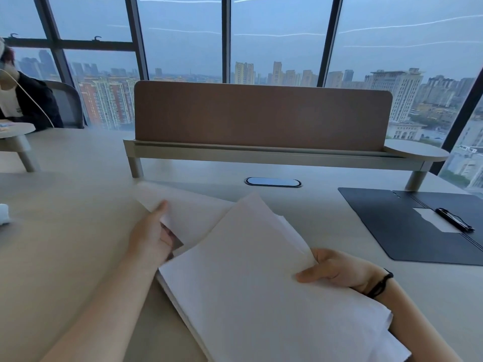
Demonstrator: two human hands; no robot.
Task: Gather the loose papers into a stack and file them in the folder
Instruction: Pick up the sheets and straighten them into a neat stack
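Observation:
A thick stack of white papers [248,278] lies slanted in front of me on the beige desk [65,231]. My right hand [337,270] grips the stack's right edge, thumb on top. My left hand [151,233] pinches the near corner of a single loose sheet [193,212], which lies further back on the left and is partly tucked under the stack. The black folder [392,220] lies open and flat at the right of the desk, with a black pen [453,218] on a white slip in its pocket.
A brown divider panel [261,116] on a raised shelf spans the back of the desk, with a cable grommet [272,182] under it. A person sits at the far left. A white crumpled object [4,214] rests at the left edge. Windows lie beyond.

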